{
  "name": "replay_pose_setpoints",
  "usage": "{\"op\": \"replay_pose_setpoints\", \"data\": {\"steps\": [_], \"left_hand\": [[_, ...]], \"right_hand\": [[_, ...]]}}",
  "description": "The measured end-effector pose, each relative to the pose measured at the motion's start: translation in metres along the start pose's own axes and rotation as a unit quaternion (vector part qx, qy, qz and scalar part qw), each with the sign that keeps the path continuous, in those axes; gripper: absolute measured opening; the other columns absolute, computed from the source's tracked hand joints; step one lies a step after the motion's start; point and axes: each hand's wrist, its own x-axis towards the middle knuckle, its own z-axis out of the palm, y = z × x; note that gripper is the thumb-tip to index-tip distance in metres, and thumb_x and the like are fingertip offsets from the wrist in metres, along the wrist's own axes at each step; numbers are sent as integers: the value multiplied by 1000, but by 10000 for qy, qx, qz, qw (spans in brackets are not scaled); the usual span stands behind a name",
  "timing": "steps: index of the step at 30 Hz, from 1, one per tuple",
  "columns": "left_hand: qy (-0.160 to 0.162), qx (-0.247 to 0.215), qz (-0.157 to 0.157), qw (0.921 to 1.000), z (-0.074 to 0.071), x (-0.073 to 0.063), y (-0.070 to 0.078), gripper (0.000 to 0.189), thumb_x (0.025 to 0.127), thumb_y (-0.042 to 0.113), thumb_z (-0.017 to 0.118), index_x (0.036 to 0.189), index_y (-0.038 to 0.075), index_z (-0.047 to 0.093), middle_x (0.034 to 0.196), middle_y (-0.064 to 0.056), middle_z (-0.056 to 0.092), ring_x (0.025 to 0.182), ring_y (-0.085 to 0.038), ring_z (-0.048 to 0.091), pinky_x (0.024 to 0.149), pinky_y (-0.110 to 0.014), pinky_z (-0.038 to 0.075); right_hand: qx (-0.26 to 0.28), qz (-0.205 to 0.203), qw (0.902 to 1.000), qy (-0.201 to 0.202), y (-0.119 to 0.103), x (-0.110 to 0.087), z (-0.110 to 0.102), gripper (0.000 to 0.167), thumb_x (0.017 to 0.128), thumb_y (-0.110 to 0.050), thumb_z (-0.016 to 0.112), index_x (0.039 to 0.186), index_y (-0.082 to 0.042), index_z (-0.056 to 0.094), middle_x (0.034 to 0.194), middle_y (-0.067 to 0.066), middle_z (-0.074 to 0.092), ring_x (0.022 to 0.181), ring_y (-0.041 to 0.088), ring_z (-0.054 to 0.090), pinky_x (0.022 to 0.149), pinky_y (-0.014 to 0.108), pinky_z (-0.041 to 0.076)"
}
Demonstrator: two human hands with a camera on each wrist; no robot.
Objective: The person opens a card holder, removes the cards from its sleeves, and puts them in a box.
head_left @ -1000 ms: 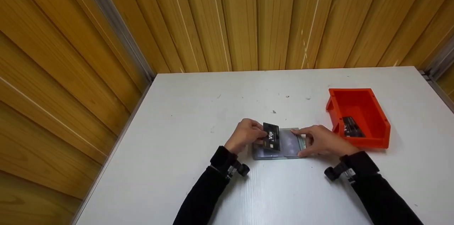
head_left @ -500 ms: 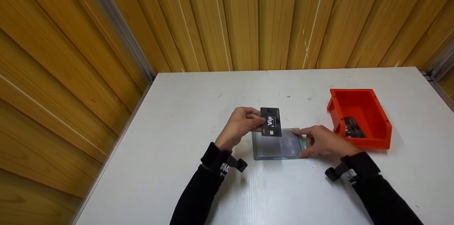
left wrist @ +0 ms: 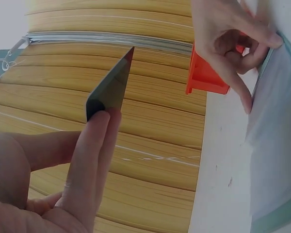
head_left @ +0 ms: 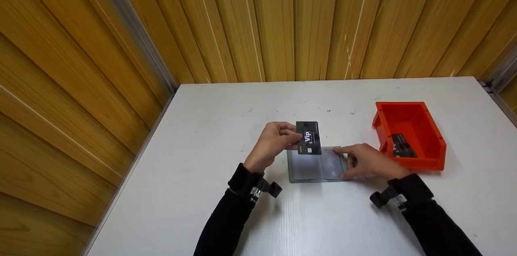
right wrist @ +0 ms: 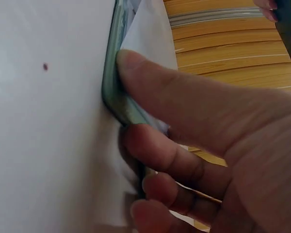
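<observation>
My left hand pinches a black "Vip" card between thumb and fingers. It holds the card raised, over the far edge of a card holder. In the left wrist view the card appears nearly edge-on above the fingertips. The holder lies flat on the table, with clear sleeves and a green border. My right hand grips the holder's right end. Seen from the right wrist, the thumb presses on a clear sleeve and the fingers curl at the green edge.
To the right on the white table stands a red bin. Inside it lies another black card. Wood-look panels rise behind the table and along its left side.
My left hand has lifted the card up and away from the holder's left sleeve, then kept it nearly still over the last half second. The right hand stays at the holder's right end.
</observation>
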Motion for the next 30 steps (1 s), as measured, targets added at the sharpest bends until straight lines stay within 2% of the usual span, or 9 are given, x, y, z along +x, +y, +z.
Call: {"op": "replay_pose_setpoints", "data": {"steps": [3, 6, 8, 12, 15, 17, 20, 25, 30], "left_hand": [[69, -11, -22, 10000, 1, 1, -3, 16, 92, -6, 69, 108, -8, 68, 85, -6, 73, 80, -18, 73, 70, -26, 62], [106, -59, -52, 9999, 4, 2, -5, 17, 92, -6, 70, 108, -7, 68, 86, -6, 73, 84, -22, 74, 71, -28, 63], [78, -49, -87, 9999, 7, 3, -7, 14, 91, -5, 70, 105, -6, 68, 86, -6, 73, 83, -21, 74, 72, -29, 63], [-31, 2, -199, 9998, 17, 4, -12, 10, 92, -5, 70, 102, -3, 70, 87, -7, 75, 78, -15, 73, 72, -30, 63], [-131, 49, -263, 9996, 28, 5, -18, 9, 91, -5, 70, 101, -4, 70, 87, -8, 75, 76, -14, 73, 71, -30, 63], [-215, 91, -310, 9992, 35, 4, -23, 9, 91, -5, 70, 100, -3, 70, 86, -8, 75, 75, -13, 72, 70, -29, 63], [-313, 102, -401, 9987, 47, 3, -30, 9, 90, -6, 71, 98, -3, 69, 85, -7, 75, 73, -12, 72, 69, -28, 63], [-328, 111, -430, 9985, 60, 0, -36, 8, 90, -7, 71, 96, -4, 69, 82, -7, 75, 70, -10, 70, 70, -31, 63], [-276, 41, -428, 9987, 64, -2, -37, 8, 89, -8, 71, 96, -5, 68, 79, -5, 73, 66, -9, 69, 72, -34, 64]], "right_hand": [[183, -94, 9990, 386, -6, -2, -2, 74, 87, -23, 85, 152, -10, 52, 79, 1, 64, 77, 18, 57, 60, 24, 51], [1112, -156, 9887, 994, -16, -1, -1, 58, 100, -19, 70, 153, -9, 50, 90, 11, 68, 80, 24, 60, 65, 24, 56], [2014, -206, 9710, 1269, -24, 0, 3, 50, 107, -22, 59, 154, -9, 47, 99, 17, 68, 81, 26, 64, 70, 27, 60], [3564, -22, 9236, 1415, -42, 1, 16, 50, 112, -40, 42, 152, -9, 38, 105, 18, 60, 76, 24, 66, 70, 34, 62], [4024, 254, 9013, 1582, -55, 0, 26, 50, 112, -47, 34, 144, -9, 37, 105, 12, 52, 72, 20, 60, 60, 32, 58], [4139, 436, 8921, 1761, -61, -1, 32, 46, 113, -47, 30, 137, -9, 37, 104, 11, 50, 70, 19, 56, 52, 29, 53], [4022, 691, 8876, 2135, -69, -1, 42, 41, 113, -45, 27, 130, -9, 39, 106, 12, 49, 73, 18, 55, 49, 26, 46], [3616, 877, 8875, 2720, -71, 1, 54, 35, 114, -38, 27, 117, -6, 40, 108, 11, 47, 88, 15, 52, 64, 24, 47], [3235, 834, 8968, 2900, -68, 3, 59, 34, 115, -35, 26, 112, -5, 40, 107, 11, 45, 94, 17, 46, 73, 24, 42]]}}
